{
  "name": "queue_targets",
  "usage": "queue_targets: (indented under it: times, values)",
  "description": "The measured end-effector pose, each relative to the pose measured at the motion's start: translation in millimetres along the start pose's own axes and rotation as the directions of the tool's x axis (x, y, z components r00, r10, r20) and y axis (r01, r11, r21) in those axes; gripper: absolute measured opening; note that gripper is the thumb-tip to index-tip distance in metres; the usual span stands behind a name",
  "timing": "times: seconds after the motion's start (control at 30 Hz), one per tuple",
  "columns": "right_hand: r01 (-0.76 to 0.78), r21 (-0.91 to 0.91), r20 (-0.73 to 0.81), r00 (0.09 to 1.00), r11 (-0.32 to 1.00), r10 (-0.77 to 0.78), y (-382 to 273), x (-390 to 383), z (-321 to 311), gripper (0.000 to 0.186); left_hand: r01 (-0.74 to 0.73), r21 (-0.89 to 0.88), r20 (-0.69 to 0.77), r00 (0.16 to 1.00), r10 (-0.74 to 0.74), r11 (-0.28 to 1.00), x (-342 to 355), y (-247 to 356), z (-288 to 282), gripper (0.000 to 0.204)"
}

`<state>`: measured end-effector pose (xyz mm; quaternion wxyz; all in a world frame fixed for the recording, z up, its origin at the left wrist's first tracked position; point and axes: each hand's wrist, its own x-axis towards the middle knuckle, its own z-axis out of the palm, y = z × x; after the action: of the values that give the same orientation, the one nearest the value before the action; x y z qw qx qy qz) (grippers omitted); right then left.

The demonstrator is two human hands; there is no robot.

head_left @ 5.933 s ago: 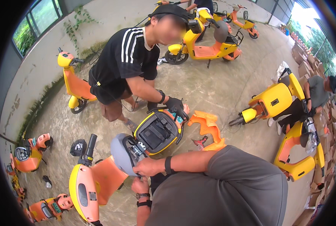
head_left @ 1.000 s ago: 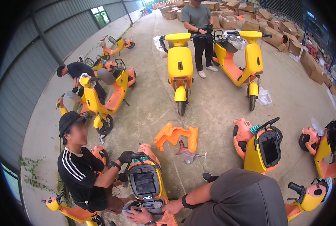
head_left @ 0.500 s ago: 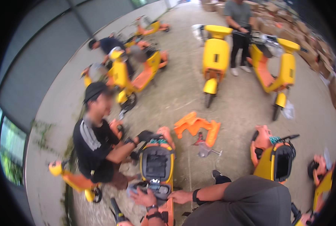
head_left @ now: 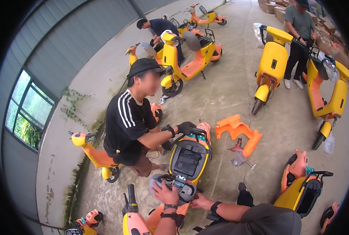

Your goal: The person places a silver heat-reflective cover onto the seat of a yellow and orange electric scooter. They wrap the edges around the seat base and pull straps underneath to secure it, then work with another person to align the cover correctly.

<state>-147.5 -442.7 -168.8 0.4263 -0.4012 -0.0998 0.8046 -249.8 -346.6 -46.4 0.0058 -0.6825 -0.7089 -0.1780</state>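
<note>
My left hand (head_left: pixel 165 196) lies with spread fingers on a grey scooter seat (head_left: pixel 155 181), which is tipped forward so its underside and metal hinge (head_left: pixel 179 181) show. My right hand (head_left: pixel 201 201) is at the seat's right side, against the body of the same yellow and orange scooter (head_left: pixel 181 210); its fingertips are partly hidden and it holds nothing that I can make out. Behind the seat, the dark storage bay (head_left: pixel 188 157) is uncovered, with black parts inside. Across from me a co-worker's gloved hand (head_left: pixel 187 128) rests by the rear rack (head_left: pixel 201 135).
An orange plastic panel (head_left: pixel 237 131) lies on the concrete floor (head_left: pixel 217 98), beside a red-handled tool (head_left: pixel 236 145) and a clear bag (head_left: pixel 238 158). More scooters stand around, including one at right (head_left: pixel 299 192). Two more people are farther off, near scooters; cartons (head_left: pixel 331 39) are piled at far right.
My view has swung left, so the scene sits farther right in the picture and looks sharper. Both my hands remain at the tipped seat; the co-worker's gloved hand stays by the rack.
</note>
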Motion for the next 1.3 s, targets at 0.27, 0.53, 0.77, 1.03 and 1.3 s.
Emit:
queue_targets:
  times: [0.27,0.53,0.77,1.03,1.3]
  values:
    - [0.051,-0.482,-0.059,0.994,0.875,-0.09,-5.6,-7.7,0.4,0.018,-0.01,-0.019,-0.012,1.0,0.01,1.0,1.7,-3.8,1.9,0.056]
    - [0.352,-0.806,0.112,0.88,0.475,-0.462,-8.1,-33.7,-13.7,0.038,-0.013,-0.04,-0.003,1.0,0.012,0.999,3.6,0.1,-2.1,0.056]
    - [0.412,-0.841,0.317,0.901,0.352,-0.298,-7.3,-34.5,-28.2,0.046,-0.026,-0.022,-0.001,1.0,0.026,0.999,-10.7,-4.8,-6.8,0.058]
    - [0.459,-0.888,0.451,0.863,-0.022,-0.227,-31.3,-12.5,-8.0,0.028,-0.107,0.0,0.033,0.994,0.107,0.994,4.9,-0.9,-9.6,0.062]
    - [0.549,-0.836,0.431,0.658,0.0,-0.618,-24.9,-20.3,-2.9,0.005,-0.159,-0.003,-0.032,0.987,0.159,0.987,11.9,-0.2,-14.1,0.058]
